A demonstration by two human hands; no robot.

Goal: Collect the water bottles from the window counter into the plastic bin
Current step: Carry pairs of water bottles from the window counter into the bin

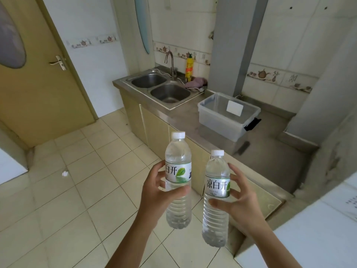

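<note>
Both bottles look full, so prob heavy-ish, smooth and slippery; thin walls give if squeezed, best held at the label band. Left hand [154, 187] wraps the left bottle [178, 180], right hand [238, 202] the right bottle [216, 198], upright, clear w/ white caps, near side. Plastic bin [218, 120] sits far right on desk [270, 151], open.

Place: home kitchen, small
Signs: dbl steel sink [161, 88] w/ tap [170, 62], tiled walls, counter [266, 151] over cabinets, dish-soap bottle [189, 69]
</note>
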